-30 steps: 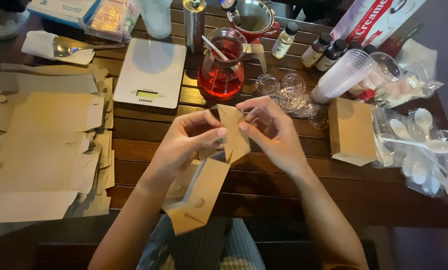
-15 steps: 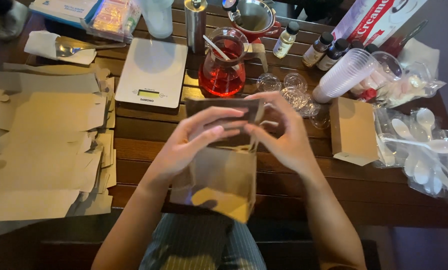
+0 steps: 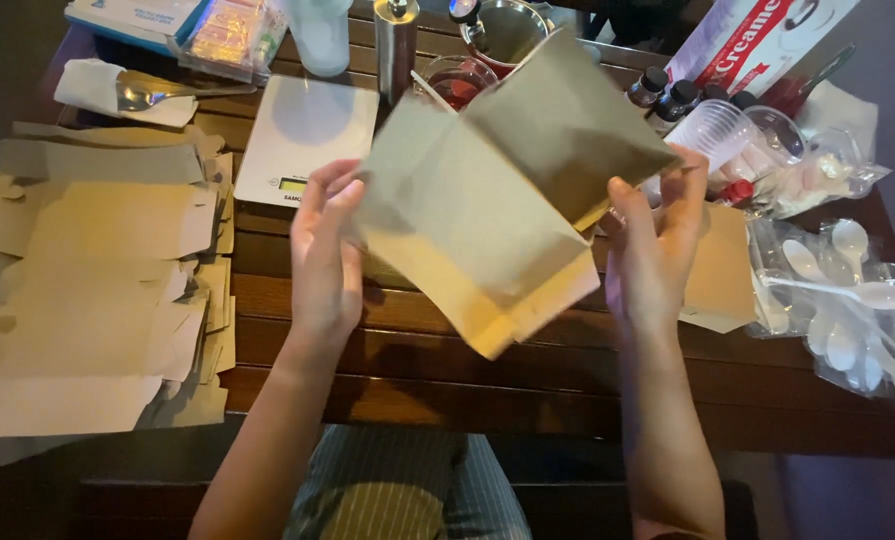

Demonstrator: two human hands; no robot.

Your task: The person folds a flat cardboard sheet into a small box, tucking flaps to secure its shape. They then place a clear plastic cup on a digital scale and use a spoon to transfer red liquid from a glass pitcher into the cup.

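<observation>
Holding the brown cardboard box (image 3: 488,215) above the wooden table (image 3: 418,370), you have your left hand (image 3: 326,262) flat against its left panel, fingers nearly straight, and your right hand (image 3: 658,255) pinching its right edge. It looks light, thin and easily creased, so grip the folds. Its long axis slants from upper right to lower left corner. Flat cardboard sheets (image 3: 88,290) lie left.

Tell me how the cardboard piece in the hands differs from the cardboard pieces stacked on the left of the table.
The held cardboard box is folded open into a three-dimensional shape; the stacked cardboard blanks lie flat and unfolded. The box is lifted above the table between the left hand and right hand; the blanks rest on the wooden table, untouched. The box is single; the blanks are many, overlapping. Both are plain brown cardboard.
</observation>
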